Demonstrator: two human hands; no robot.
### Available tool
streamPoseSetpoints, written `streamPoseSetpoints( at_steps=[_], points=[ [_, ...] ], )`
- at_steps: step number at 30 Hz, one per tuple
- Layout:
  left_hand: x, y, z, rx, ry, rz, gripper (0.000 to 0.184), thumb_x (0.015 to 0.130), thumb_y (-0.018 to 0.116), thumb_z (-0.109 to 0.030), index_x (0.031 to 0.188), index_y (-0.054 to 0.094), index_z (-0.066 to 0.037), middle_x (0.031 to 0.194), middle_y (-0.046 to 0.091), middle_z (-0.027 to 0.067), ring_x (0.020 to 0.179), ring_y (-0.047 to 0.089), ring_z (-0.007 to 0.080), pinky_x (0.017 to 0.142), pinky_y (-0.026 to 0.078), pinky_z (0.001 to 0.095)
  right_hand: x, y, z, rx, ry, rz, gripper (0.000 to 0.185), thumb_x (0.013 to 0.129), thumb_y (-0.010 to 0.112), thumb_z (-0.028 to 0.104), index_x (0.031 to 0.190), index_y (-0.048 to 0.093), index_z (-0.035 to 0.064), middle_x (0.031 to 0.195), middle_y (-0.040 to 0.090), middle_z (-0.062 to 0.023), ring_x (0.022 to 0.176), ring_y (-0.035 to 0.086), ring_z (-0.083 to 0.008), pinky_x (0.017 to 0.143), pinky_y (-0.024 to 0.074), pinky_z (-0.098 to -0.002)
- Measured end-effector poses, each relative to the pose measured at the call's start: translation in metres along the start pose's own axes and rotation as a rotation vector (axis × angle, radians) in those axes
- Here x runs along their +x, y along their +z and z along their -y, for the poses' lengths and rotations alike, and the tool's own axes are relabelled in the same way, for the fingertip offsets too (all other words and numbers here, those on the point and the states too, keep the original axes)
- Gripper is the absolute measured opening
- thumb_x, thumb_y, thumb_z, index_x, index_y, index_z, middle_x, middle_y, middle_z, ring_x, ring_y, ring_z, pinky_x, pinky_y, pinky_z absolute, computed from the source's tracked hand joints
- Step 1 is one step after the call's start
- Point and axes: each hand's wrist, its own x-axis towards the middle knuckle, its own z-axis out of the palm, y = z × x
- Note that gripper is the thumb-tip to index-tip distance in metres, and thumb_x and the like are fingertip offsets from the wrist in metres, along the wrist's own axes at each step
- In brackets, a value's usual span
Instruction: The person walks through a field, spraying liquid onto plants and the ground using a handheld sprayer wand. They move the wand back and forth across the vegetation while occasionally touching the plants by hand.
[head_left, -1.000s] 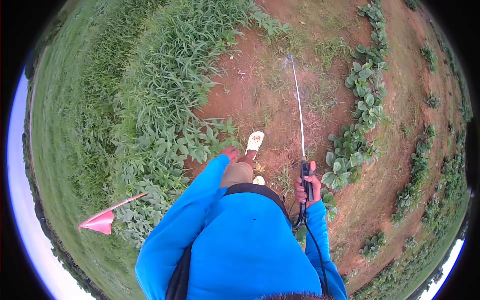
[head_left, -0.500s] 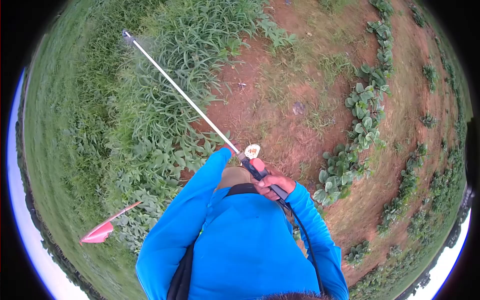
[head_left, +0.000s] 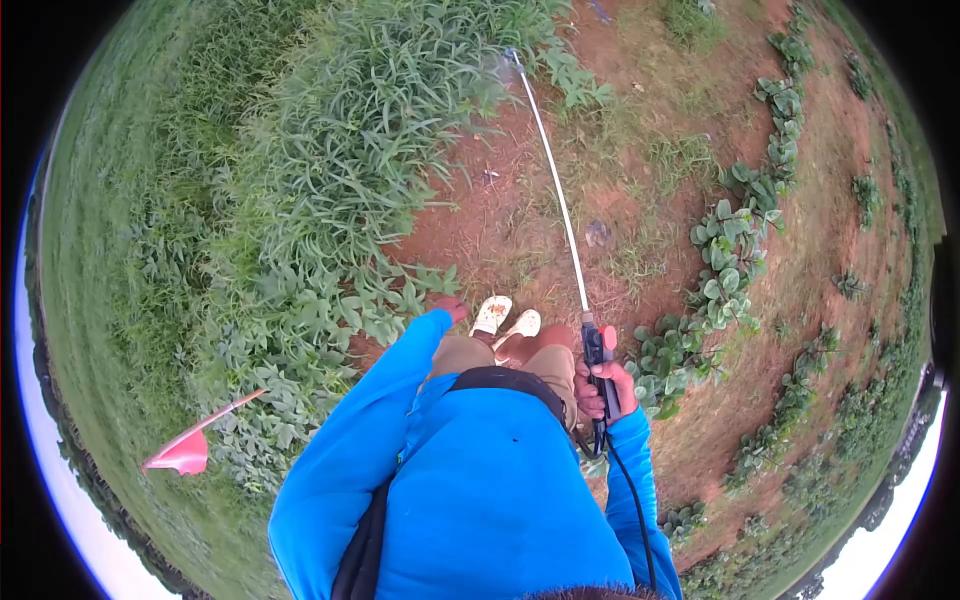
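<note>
My right hand [head_left: 606,391] is wrapped round the black handle of a spray wand [head_left: 562,200], which has a red part near the thumb. The long white tube points forward, and its nozzle [head_left: 512,55] is over the edge of the tall green grass, with a faint mist beside it. A black hose [head_left: 635,490] runs back from the handle along my right sleeve. My left hand [head_left: 451,308] hangs beside my left thigh, close to low leafy plants [head_left: 385,305]; its fingers are too small to make out.
Dense grass [head_left: 350,130] covers the left side. A pink flag [head_left: 185,455] on a stick stands at the lower left. Rows of leafy crop plants [head_left: 725,260] curve along the right over reddish soil [head_left: 490,215]. Two light clogs [head_left: 491,314] are below me.
The wand swung left over the grass, then back right to the grass edge. My right hand moved left across my waist and back out. Both clogs now show side by side.
</note>
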Motion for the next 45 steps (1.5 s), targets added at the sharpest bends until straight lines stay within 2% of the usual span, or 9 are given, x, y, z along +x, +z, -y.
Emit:
streamPoseSetpoints(
  at_steps=[9, 12, 18, 27, 32, 35, 37, 39, 45],
  points=[
    [0.031, 0.013, -0.003, -0.376, -0.111, 0.011, 0.034, 0.08, 0.053, -0.037, 0.094, 0.059, -0.006, 0.077, 0.059, 0.0089, 0.066, 0.055, 0.0235, 0.063, 0.045, 0.0378, -0.022, -0.074, -0.005, 0.276, -0.089, -0.222, 0.025, 0.075, 0.055, 0.035, 0.076, 0.045, 0.012, 0.053, 0.038, 0.0007, 0.035, 0.035, -0.0102, 0.03, 0.0308, -0.025],
    [-0.006, -0.035, -0.082, -0.276, -0.022, 0.011, 0.032, 0.08, 0.054, -0.035, 0.09, 0.059, -0.005, 0.073, 0.058, 0.0072, 0.066, 0.055, 0.0197, 0.06, 0.045, 0.0347, -0.025, -0.091, 0.007, 0.289, -0.165, -0.387, 0.026, 0.075, 0.055, 0.036, 0.074, 0.045, 0.0118, 0.053, 0.039, 0.0009, 0.035, 0.036, -0.0106, 0.03, 0.0311, -0.0248],
    [0.019, -0.034, -0.103, -0.4, -0.092, 0.043, 0.033, 0.079, 0.054, -0.037, 0.087, 0.059, -0.005, 0.071, 0.057, 0.0057, 0.06, 0.053, 0.0167, 0.055, 0.043, 0.0315, -0.037, -0.11, 0.03, 0.371, -0.236, -0.474, 0.025, 0.076, 0.054, 0.036, 0.074, 0.045, 0.012, 0.053, 0.039, 0.0003, 0.035, 0.037, -0.0107, 0.03, 0.0315, -0.0252],
    [0.039, -0.006, -0.104, -0.341, -0.082, 0.085, 0.031, 0.081, 0.053, -0.035, 0.086, 0.061, -0.005, 0.073, 0.061, 0.0066, 0.061, 0.056, 0.0163, 0.054, 0.045, 0.032, -0.104, -0.093, 0.046, -0.108, 0.229, -0.141, 0.024, 0.069, 0.059, 0.019, 0.082, 0.042, 0.0088, 0.056, 0.038, -0.0002, 0.039, 0.036, -0.0086, 0.033, 0.0278, -0.0217],
    [0.056, 0.018, -0.088, -0.34, -0.021, 0.06, 0.032, 0.083, 0.052, -0.036, 0.088, 0.06, -0.005, 0.068, 0.058, 0.0063, 0.061, 0.057, 0.0184, 0.055, 0.046, 0.0332, -0.055, -0.034, 0.084, -0.472, 0.22, -0.042, 0.018, 0.069, 0.059, 0.013, 0.081, 0.047, 0.0086, 0.06, 0.043, 0.0016, 0.045, 0.038, -0.0054, 0.039, 0.0281, -0.0201],
    [0.042, 0.0, -0.105, -0.409, -0.085, 0.093, 0.035, 0.081, 0.052, -0.038, 0.092, 0.06, -0.005, 0.079, 0.062, 0.0089, 0.067, 0.059, 0.0183, 0.062, 0.048, 0.0312, -0.004, 0.001, 0.11, -0.738, 0.068, 0.079, 0.018, 0.071, 0.059, 0.017, 0.082, 0.048, 0.0074, 0.063, 0.044, 0.0019, 0.05, 0.04, -0.0053, 0.043, 0.0294, -0.0203],
    [0.047, -0.009, -0.102, -0.386, -0.071, 0.092, 0.035, 0.081, 0.052, -0.038, 0.093, 0.061, -0.006, 0.08, 0.062, 0.0089, 0.068, 0.059, 0.0183, 0.062, 0.048, 0.0313, 0.031, 0.027, 0.132, -0.724, 0.107, 0.121, 0.02, 0.074, 0.058, 0.022, 0.084, 0.048, 0.0074, 0.065, 0.045, 0.0013, 0.053, 0.042, -0.0056, 0.045, 0.0304, -0.0208],
    [0.061, 0.0, -0.076, -0.533, -0.01, 0.013, 0.033, 0.08, 0.054, -0.036, 0.094, 0.062, -0.007, 0.078, 0.062, 0.0084, 0.068, 0.059, 0.0182, 0.06, 0.047, 0.032, 0.075, 0.04, 0.142, -0.819, -0.095, 0.114, 0.023, 0.075, 0.057, 0.026, 0.085, 0.048, 0.008, 0.064, 0.043, 0.0022, 0.053, 0.041, -0.0049, 0.045, 0.03, -0.0212],
    [0.022, -0.063, -0.103, -0.425, -0.073, 0.011, 0.023, 0.082, 0.056, -0.029, 0.091, 0.058, -0.007, 0.07, 0.056, 0.0006, 0.053, 0.047, 0.0093, 0.045, 0.038, 0.0247, 0.126, 0.12, 0.213, -0.567, -0.014, 0.155, 0.024, 0.077, 0.054, 0.034, 0.074, 0.042, 0.0141, 0.057, 0.04, 0.0039, 0.041, 0.032, -0.0047, 0.034, 0.0261, -0.0211]
  ],
)
